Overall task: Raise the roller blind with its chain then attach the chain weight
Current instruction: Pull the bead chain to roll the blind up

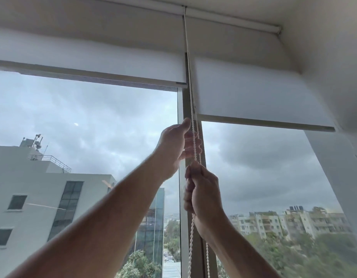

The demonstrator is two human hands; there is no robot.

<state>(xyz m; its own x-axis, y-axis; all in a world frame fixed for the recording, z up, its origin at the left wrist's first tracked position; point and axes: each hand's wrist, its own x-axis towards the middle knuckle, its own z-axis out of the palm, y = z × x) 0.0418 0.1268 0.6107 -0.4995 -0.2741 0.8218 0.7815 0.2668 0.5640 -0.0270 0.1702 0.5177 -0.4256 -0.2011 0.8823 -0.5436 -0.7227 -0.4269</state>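
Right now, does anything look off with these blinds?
Nothing looks damaged. The right blind hangs lower than the left blind, and both hands, left hand above right hand, hold the bead chain.

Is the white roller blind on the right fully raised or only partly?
Partly raised: the right white roller blind's bottom bar hangs lower than the left white blind's.

Either side of the window post (193, 109) you have bare glass; above, two blind rails (264, 123) block your reach.
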